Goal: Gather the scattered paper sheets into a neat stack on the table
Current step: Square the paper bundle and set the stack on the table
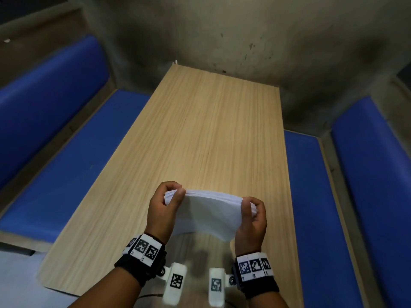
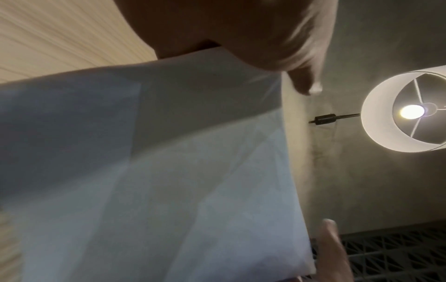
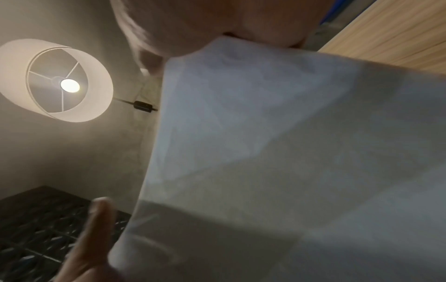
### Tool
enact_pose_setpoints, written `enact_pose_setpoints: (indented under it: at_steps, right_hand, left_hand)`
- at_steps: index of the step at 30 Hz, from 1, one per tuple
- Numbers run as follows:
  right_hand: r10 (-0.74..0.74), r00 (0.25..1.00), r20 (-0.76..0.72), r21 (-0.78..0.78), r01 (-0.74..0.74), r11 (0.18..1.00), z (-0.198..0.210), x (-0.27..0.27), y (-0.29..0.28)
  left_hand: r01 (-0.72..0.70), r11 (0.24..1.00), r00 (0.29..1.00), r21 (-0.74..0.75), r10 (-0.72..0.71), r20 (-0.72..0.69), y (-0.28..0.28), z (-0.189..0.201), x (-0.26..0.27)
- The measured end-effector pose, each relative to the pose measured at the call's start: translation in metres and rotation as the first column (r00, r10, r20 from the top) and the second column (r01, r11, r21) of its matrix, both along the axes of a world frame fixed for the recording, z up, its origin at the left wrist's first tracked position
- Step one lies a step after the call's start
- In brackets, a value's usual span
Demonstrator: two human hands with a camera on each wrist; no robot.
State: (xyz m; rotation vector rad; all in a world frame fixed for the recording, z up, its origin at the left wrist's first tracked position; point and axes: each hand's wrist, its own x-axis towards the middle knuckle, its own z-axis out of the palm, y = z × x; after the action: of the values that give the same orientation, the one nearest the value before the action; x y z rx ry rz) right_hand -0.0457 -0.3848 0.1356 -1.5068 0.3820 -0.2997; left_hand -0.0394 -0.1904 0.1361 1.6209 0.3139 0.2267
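Gripping the sheaf of white paper sheets (image 1: 209, 213) at both short ends: my left hand (image 1: 163, 210) has its thumb over the top and fingers curled round the far left edge, my right hand (image 1: 252, 218) likewise clamps the right edge. Sheaf held in the air above the near part of the long pale wood-grain table (image 1: 211, 130), sagging slightly between the hands, not touching the surface. No print readable on the sheets. Black wrist straps (image 1: 139, 266) carry white blocks with black-and-white square marker codes; no legible writing. Blue padded benches (image 1: 66, 156) flank the table. A lit lamp with white drum shade (image 2: 407, 112) shows on the grey wall.
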Motion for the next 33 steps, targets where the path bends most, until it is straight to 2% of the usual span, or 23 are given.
enact_pose_setpoints:
  at_steps: [2, 4, 6, 8, 11, 14, 17, 21, 24, 27, 30, 33]
  right_hand:
    - [0.075, 0.997, 0.025, 0.055, -0.076, 0.996, -0.01, -0.002, -0.007]
    - [0.131, 0.991, -0.02, 0.021, -0.13, 0.991, -0.026, -0.005, -0.014]
    - [0.197, 0.972, -0.125, -0.118, -0.212, 0.97, -0.041, -0.01, -0.017]
    - [0.208, 0.95, -0.232, -0.226, -0.26, 0.939, -0.05, -0.013, -0.015]
    - [0.152, 0.938, -0.312, -0.264, -0.239, 0.934, -0.049, -0.014, -0.009]
    - [0.107, 0.95, -0.292, -0.271, -0.189, 0.944, -0.045, -0.016, -0.007]
    - [0.104, 0.949, -0.298, -0.285, -0.193, 0.939, -0.053, -0.028, -0.004]
    - [0.133, 0.881, -0.453, -0.201, -0.247, 0.948, -0.078, -0.044, 0.005]
    - [0.121, 0.876, -0.468, -0.225, -0.25, 0.942, -0.084, -0.047, 0.012]
    - [0.063, 0.871, -0.487, -0.217, -0.191, 0.957, -0.09, -0.047, 0.012]
    - [0.028, 0.789, -0.613, -0.16, -0.159, 0.974, -0.105, -0.052, 0.01]
    - [0.043, 0.772, -0.635, -0.165, -0.189, 0.968, -0.117, -0.059, 0.014]
  left_hand:
    - [0.088, 0.996, 0.996, -0.022, -0.088, 0.015, 0.007, -0.007, -0.004]
    - [0.202, 0.977, 0.979, -0.07, -0.202, 0.006, 0.013, -0.021, -0.01]
    - [0.266, 0.964, 0.962, 0.011, -0.265, -0.063, 0.017, -0.04, -0.011]
    - [0.283, 0.949, 0.952, 0.137, -0.26, -0.161, 0.018, -0.056, -0.008]
    - [0.307, 0.928, 0.937, 0.211, -0.255, -0.24, 0.017, -0.06, -0.006]
    - [0.266, 0.957, 0.949, 0.114, -0.239, -0.206, 0.021, -0.047, -0.011]
    - [0.273, 0.958, 0.95, 0.083, -0.255, -0.183, 0.028, -0.045, -0.016]
    - [0.326, 0.935, 0.932, 0.138, -0.293, -0.215, 0.038, -0.064, -0.027]
    - [0.35, 0.929, 0.915, 0.116, -0.313, -0.252, 0.041, -0.075, -0.031]
    - [0.321, 0.946, 0.92, 0.052, -0.299, -0.252, 0.042, -0.074, -0.03]
    - [0.336, 0.94, 0.914, 0.052, -0.313, -0.257, 0.045, -0.074, -0.034]
    - [0.374, 0.926, 0.89, 0.051, -0.343, -0.301, 0.048, -0.082, -0.041]
